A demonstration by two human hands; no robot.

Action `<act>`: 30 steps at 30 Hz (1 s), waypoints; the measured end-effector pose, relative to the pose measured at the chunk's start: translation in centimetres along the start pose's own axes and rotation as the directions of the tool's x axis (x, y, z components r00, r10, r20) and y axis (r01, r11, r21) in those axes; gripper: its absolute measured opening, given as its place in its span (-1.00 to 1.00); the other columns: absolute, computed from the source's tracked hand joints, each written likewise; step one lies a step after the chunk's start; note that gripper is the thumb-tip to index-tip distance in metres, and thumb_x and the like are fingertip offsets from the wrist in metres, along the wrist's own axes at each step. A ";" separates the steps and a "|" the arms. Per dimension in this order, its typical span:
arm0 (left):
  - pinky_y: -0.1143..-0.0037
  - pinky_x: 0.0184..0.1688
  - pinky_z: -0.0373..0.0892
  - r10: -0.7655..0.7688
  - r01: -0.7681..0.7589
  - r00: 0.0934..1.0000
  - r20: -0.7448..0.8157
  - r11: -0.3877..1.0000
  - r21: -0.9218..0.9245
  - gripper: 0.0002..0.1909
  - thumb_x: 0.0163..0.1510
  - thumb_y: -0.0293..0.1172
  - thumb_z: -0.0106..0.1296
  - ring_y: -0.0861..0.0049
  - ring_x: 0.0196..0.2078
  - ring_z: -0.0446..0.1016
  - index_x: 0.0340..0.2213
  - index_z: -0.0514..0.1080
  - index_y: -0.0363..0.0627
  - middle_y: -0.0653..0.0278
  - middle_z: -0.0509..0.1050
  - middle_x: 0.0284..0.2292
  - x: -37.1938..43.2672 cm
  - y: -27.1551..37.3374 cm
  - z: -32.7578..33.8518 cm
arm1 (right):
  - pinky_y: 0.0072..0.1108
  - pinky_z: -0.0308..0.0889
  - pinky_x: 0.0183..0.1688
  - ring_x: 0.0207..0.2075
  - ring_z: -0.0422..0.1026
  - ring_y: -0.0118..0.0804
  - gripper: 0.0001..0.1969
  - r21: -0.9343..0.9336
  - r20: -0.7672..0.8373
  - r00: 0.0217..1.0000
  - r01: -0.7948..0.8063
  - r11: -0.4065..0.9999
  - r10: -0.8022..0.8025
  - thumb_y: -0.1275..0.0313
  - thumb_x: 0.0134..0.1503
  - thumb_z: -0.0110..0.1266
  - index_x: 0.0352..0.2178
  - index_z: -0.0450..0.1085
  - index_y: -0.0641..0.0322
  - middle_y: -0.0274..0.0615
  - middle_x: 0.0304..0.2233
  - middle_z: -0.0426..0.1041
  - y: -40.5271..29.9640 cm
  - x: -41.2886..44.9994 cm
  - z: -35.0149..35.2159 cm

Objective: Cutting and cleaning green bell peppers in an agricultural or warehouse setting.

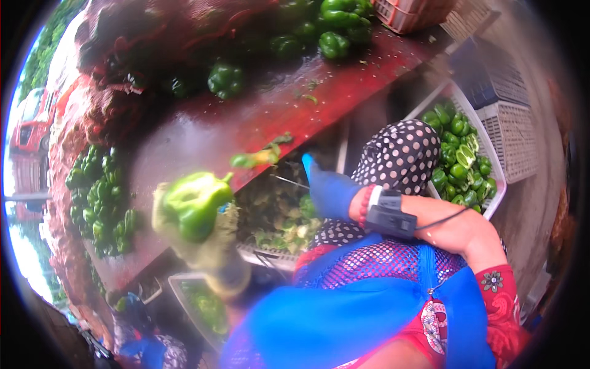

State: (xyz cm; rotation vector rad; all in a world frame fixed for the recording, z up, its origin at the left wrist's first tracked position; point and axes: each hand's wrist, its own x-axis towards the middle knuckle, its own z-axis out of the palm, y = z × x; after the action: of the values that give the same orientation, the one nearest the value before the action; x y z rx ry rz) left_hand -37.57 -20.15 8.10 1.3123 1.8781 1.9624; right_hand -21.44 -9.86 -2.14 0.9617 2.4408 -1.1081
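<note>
My left hand [198, 230], in a pale yellowish glove and blurred, holds a large green bell pepper [196, 200] with its stem pointing right. The pepper is over the edge of a red table [276, 120]. To the right, my right hand [329, 189], in a blue glove, is closed round a tool with a thin metal blade [291, 181] that points left towards the pepper; its handle is hidden in the fist. A yellow-green pepper piece [253, 159] lies at the table edge between the hands. Beneath them stands a crate [286, 258] of pale scraps and leaves.
Piles of green bell peppers [99, 198] lie on the table at left and top, beside red mesh sacks [184, 27]. A white crate [495, 184] of peppers stands right of my knee, near stacked crates [507, 138]. A co-worker [147, 341] is at lower left, near another crate [177, 300].
</note>
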 end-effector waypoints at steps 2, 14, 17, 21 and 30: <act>0.37 -0.06 0.46 0.157 -0.157 0.988 -0.001 0.987 -0.024 -0.13 -0.07 -0.51 0.35 0.26 -0.15 0.49 0.16 0.07 -0.48 0.00 0.48 -0.24 1.1 -0.3 -0.4 | -0.27 0.41 -0.22 -0.37 0.54 0.09 -0.48 0.156 -0.164 0.983 0.108 0.982 -0.082 0.44 0.07 0.04 0.07 0.21 0.47 0.16 -0.41 0.52 -0.3 -0.9 -1.1; 0.39 0.05 0.40 -0.294 0.603 0.746 0.598 0.680 -0.418 0.01 -0.26 -0.35 0.44 0.31 0.03 0.42 0.21 0.16 -0.21 0.05 0.36 0.07 -1.1 0.5 8.7 | -0.66 0.27 -0.46 -0.53 0.35 -0.52 -0.65 0.919 -0.315 0.940 0.337 0.205 -0.133 0.08 0.30 -0.01 -0.19 0.40 0.15 -0.36 -0.47 0.42 2.7 -5.9 -8.8; 0.45 -0.02 0.43 -0.476 0.766 0.585 0.657 0.591 -0.253 -0.13 -0.15 -0.38 0.34 0.40 -0.03 0.45 0.19 0.20 -0.19 0.09 0.41 -0.01 -0.6 2.9 10.7 | -0.62 0.31 -0.36 -0.45 0.40 -0.48 -0.61 0.797 -0.502 0.858 0.507 0.327 -0.106 0.08 0.28 0.03 -0.09 0.36 0.18 -0.30 -0.37 0.45 4.6 -6.3 -8.5; 0.47 -0.07 0.44 -0.530 0.724 0.527 0.665 0.689 -0.025 -0.33 -0.02 -0.36 0.22 0.42 -0.14 0.50 0.13 0.27 -0.16 0.15 0.47 -0.11 -0.4 2.5 12.5 | -0.50 0.33 0.03 -0.04 0.43 -0.38 -0.39 0.605 -0.598 0.800 0.489 0.629 -0.046 0.08 0.21 0.15 0.11 0.26 0.32 -0.13 -0.05 0.46 5.2 -9.6 -9.1; 0.41 -0.10 0.44 -0.096 0.496 0.198 0.975 0.868 -0.015 -0.44 -0.01 -0.27 0.26 0.48 -0.17 0.52 -0.01 0.36 -0.23 0.11 0.56 -0.23 -0.9 5.5 21.6 | -0.51 0.35 0.00 -0.09 0.42 -0.43 -0.40 0.543 -0.619 0.785 0.453 0.707 -0.028 0.23 0.02 0.38 0.05 0.34 0.19 -0.23 -0.10 0.49 12.2 -19.9 -10.9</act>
State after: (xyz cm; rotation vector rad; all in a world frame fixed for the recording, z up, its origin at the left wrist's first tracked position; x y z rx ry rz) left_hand -20.66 -5.69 9.13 1.3500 0.9414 0.7363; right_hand 1.53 -4.82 8.31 1.3421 2.7190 -2.1958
